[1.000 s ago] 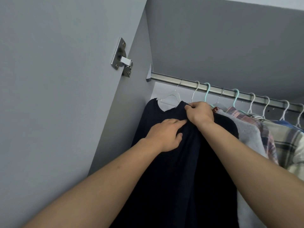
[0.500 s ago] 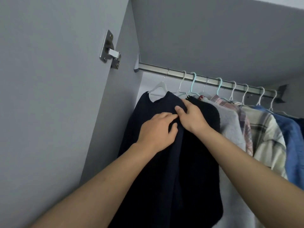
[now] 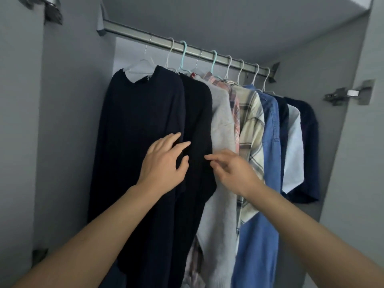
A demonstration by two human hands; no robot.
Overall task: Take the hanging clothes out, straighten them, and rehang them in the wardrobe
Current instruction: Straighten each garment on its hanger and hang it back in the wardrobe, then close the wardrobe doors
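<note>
Both hands sit mid-chest on the dark clothes. The left hand [image 3: 164, 163], fingers spread, rests on the navy sweater [image 3: 141, 125], which hangs long straight down; its hanger [image 3: 141, 66] lies well above the fingertips. The right hand [image 3: 232, 169], loosely curled, holds nothing, just beside the second dark garment [image 3: 197, 113].

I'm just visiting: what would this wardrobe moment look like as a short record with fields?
place: open wardrobe, clothes on a metal rail
leftmost garment: dark navy sweater on a white hanger
next along: second dark garment, grey sweater, plaid shirt, denim shirt
left hand: fingers spread, on the navy sweater
right hand: fingers loose, at the second dark garment's edge, gripping nothing
</note>
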